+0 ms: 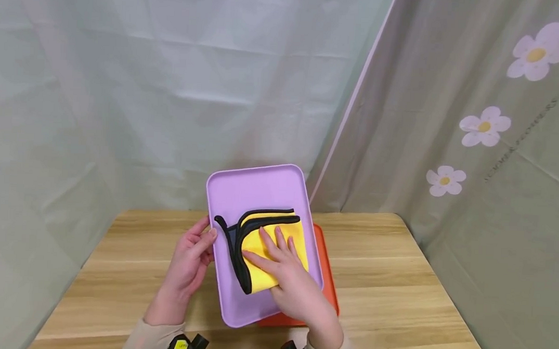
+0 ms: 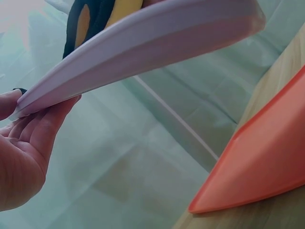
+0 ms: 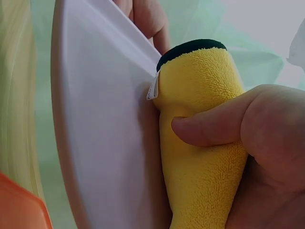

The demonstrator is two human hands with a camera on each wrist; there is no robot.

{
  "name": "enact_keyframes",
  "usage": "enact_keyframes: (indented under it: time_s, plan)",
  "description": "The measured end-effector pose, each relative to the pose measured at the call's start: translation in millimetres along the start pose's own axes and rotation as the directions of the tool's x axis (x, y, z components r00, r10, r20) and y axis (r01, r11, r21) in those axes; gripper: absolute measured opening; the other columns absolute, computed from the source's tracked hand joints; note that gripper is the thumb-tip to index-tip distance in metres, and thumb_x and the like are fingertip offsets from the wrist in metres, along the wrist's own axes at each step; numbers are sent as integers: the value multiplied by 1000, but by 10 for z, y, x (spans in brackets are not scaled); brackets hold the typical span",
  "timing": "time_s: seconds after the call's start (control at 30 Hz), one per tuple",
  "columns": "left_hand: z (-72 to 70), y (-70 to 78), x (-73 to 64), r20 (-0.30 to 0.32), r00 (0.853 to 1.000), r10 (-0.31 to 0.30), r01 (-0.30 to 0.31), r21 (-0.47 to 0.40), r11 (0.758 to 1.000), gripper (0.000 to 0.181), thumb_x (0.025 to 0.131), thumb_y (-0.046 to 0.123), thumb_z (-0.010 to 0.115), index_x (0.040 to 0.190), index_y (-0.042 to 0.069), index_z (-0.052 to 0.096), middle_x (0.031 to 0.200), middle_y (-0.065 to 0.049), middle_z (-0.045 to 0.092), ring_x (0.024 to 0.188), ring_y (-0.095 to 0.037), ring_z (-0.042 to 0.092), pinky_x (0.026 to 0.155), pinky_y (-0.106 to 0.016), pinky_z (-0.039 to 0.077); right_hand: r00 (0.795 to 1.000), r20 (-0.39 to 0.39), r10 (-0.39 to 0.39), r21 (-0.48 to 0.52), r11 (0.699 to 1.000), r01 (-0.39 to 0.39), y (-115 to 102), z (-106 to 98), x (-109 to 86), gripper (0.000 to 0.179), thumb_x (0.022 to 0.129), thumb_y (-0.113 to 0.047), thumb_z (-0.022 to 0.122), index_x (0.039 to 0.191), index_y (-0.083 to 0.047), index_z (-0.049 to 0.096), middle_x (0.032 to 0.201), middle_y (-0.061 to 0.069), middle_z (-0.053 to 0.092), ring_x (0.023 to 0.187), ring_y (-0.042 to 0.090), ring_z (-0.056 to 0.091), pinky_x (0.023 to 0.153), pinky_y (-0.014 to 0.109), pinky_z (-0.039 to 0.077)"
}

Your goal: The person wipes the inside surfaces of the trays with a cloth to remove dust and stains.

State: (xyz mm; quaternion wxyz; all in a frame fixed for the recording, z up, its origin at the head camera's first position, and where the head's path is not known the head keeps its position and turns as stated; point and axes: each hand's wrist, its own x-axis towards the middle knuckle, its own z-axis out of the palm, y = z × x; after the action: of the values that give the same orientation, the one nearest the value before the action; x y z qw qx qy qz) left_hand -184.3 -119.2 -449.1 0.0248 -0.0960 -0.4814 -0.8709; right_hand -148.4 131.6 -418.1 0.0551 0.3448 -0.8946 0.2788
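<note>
A purple tray (image 1: 255,189) is held up at a tilt above the table. My left hand (image 1: 191,256) pinches its left rim, thumb on the inner face and fingers behind, as the left wrist view shows. Inside the tray lies a folded yellow cloth (image 1: 267,283) with black edging and a dark blue side. My right hand (image 1: 284,271) presses on this cloth with its fingers spread over the top. In the right wrist view, the thumb (image 3: 207,130) bears on the fold of the cloth; the other fingers are hidden there.
An orange tray (image 1: 324,270) rests on the wooden table (image 1: 378,283), partly covered by the purple one. Pale curtains (image 1: 170,112) hang behind and beside the table; the right one bears printed white flowers (image 1: 485,126).
</note>
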Motion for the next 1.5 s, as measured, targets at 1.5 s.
enact_keyframes:
  time_s: [1.5]
  plan:
    - [-37,108,-38,-6,1000,1,-2,-45,999,34,112,-1,50,132,16,72,102,-1,81,79,-12,77,67,-25,60,997,76,-11,-69,997,16,-80,-35,-1,99,78,21,53,159,-37,51,178,0,14,164,30,-2,129,59,5]
